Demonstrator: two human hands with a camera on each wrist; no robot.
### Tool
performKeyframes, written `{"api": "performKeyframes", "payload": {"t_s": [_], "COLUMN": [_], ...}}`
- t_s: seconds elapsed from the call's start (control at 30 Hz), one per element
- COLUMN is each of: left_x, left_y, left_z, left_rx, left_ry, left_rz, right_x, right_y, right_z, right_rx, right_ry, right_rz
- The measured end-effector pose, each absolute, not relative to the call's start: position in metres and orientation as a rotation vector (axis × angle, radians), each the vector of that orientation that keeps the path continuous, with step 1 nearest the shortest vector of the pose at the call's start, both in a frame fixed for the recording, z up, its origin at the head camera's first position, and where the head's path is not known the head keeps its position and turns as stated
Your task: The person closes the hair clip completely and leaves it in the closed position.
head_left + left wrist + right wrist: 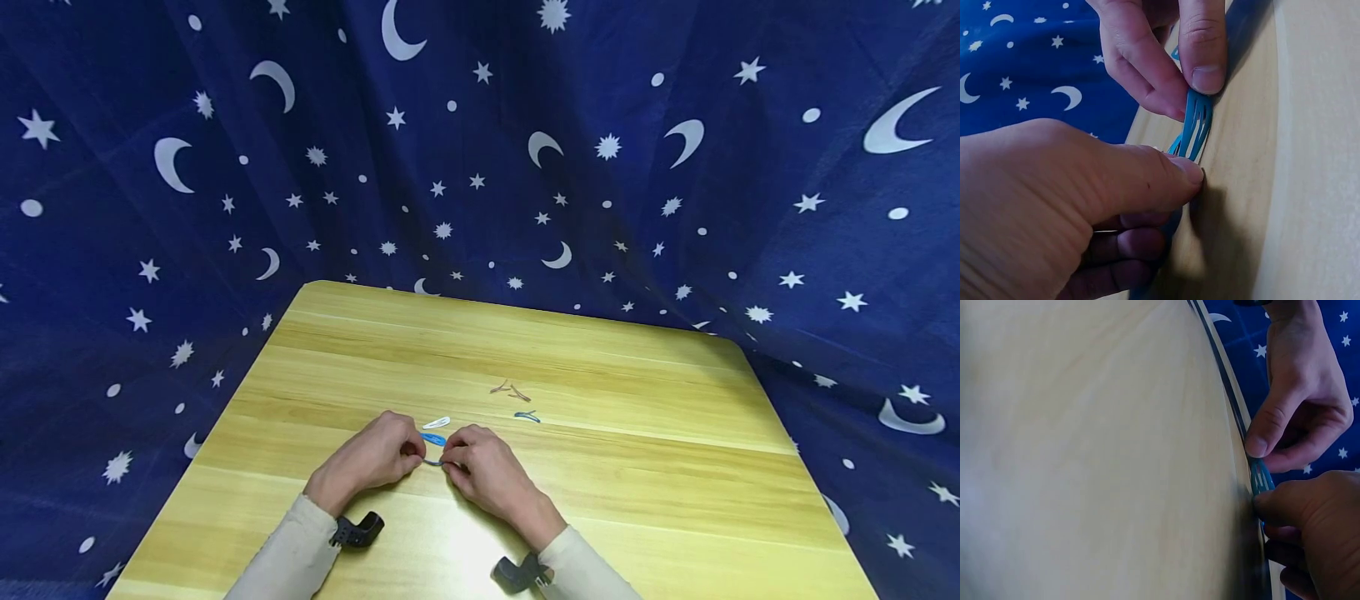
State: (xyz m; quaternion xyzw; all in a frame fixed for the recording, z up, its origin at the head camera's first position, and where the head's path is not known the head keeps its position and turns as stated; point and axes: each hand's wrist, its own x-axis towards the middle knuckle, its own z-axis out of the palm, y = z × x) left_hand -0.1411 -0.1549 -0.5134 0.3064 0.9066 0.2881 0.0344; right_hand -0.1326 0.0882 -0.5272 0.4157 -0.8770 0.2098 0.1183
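Between both hands is a teal-blue snap hair clip [1197,128], held just above the table by its two ends. My left hand [378,454] pinches one end between thumb and fingers. The other end is pinched by my right hand [483,467], its thumb [1207,56] on top in the left wrist view. Slots show in the clip's face; the fingertips cover both its ends. Just beyond the hands lie a bright blue snap clip [433,438] and a white snap clip [437,422].
Farther right on the wooden table [637,467] lie a dark blue hair clip [527,416], standing open, and two pinkish-brown clips, one at the left [498,387] and one at the right [520,394]. A navy curtain [480,150] with moons and stars surrounds the table.
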Motion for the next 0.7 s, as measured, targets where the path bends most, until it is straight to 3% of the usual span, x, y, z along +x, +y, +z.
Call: {"api": "performKeyframes", "payload": {"t_s": [0.7], "left_x": [-0.142], "left_y": [-0.157], "left_z": [-0.507], "left_rx": [0.837], "left_ry": [2.724], "left_rz": [1.031], "right_x": [-0.132], "right_y": [0.1], "right_z": [-0.521], "right_rx": [1.163], "right_ry": [-2.603], "right_rz": [0.861]}}
